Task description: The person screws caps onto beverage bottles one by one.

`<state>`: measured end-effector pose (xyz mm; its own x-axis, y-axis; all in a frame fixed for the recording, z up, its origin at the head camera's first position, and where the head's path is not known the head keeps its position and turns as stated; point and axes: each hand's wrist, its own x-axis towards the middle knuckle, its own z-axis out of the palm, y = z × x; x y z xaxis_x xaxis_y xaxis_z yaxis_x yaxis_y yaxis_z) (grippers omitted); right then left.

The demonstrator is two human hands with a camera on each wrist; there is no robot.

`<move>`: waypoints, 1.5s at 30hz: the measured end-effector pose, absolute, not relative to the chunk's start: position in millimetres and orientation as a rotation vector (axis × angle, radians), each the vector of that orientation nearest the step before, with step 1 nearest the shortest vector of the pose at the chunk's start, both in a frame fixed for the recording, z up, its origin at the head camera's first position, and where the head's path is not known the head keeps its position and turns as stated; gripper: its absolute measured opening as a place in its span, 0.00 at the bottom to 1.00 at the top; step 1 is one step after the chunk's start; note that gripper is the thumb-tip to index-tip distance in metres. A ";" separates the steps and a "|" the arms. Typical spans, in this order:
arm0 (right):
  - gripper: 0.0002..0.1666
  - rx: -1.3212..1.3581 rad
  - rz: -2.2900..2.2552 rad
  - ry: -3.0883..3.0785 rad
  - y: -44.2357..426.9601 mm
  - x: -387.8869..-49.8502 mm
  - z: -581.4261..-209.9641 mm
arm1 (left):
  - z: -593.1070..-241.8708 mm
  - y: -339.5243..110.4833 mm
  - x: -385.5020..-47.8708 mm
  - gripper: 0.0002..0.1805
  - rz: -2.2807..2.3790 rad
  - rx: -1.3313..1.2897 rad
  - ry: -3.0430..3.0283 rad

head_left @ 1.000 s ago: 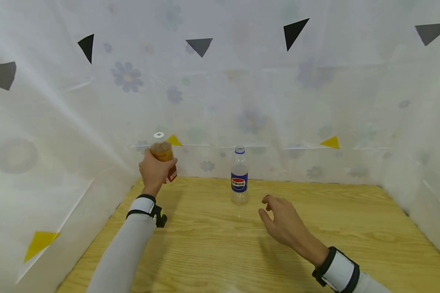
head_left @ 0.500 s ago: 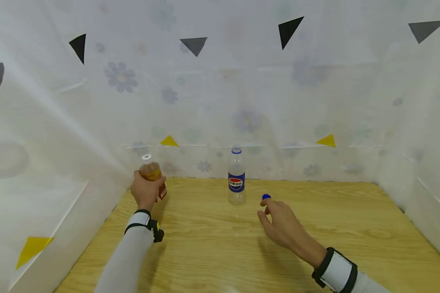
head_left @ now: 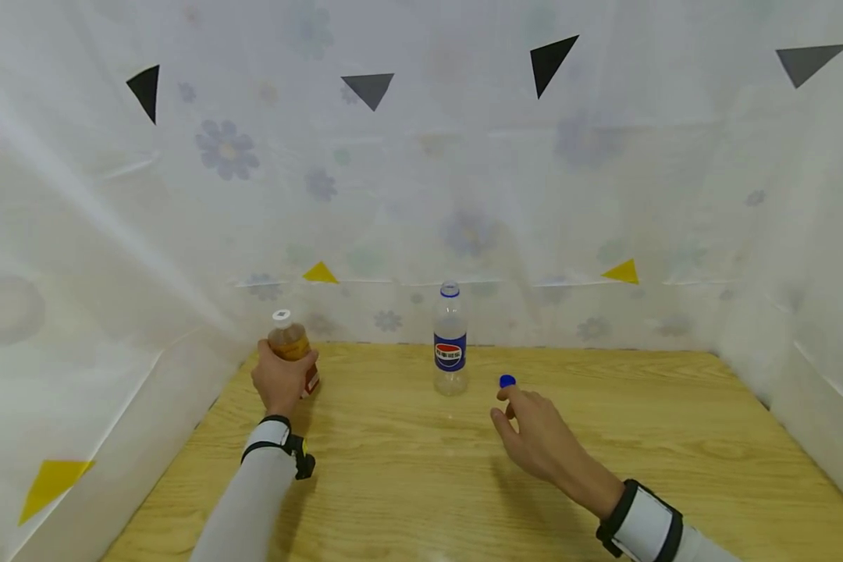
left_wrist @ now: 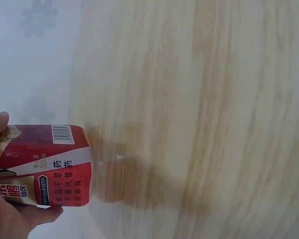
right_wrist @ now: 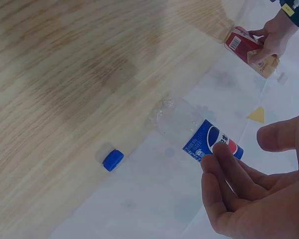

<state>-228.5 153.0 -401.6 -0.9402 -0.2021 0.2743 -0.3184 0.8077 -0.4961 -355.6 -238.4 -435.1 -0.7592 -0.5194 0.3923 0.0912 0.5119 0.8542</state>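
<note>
My left hand [head_left: 281, 378] grips a drink bottle [left_wrist: 50, 164] with a red and gold label and a white top, at the far left of the table. Its base is at or very near the tabletop; I cannot tell if it touches. Near the back middle stands a clear, uncapped Pepsi bottle [head_left: 450, 351] with a blue label, upright. Just beyond the fingers of my right hand [head_left: 541, 433], a blue bottle cap [right_wrist: 113, 160] lies on the table. Those fingers are loosely bent, hold nothing, and are apart from the cap in the right wrist view.
The wooden table [head_left: 407, 484] ends at a pale flower-patterned sheet [head_left: 407, 195] behind and at both sides. Black, grey and yellow triangles are stuck on the sheet. The drink bottle is close to the left and back sheets.
My left hand has lowered the drink bottle toward the table and moved slightly left. The blue cap has come into clearer view past my right fingers; the right hand has barely moved.
</note>
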 end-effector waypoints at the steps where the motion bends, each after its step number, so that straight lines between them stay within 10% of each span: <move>1: 0.15 0.404 0.822 -2.789 152.9 -228.4 -401.6 | -435.3 -238.5 -355.3 0.39 -1.250 0.358 -2.124; 45: 0.16 0.335 0.885 -2.936 147.0 -227.6 -405.3 | -443.4 -243.8 -357.3 0.58 -1.202 0.360 -2.182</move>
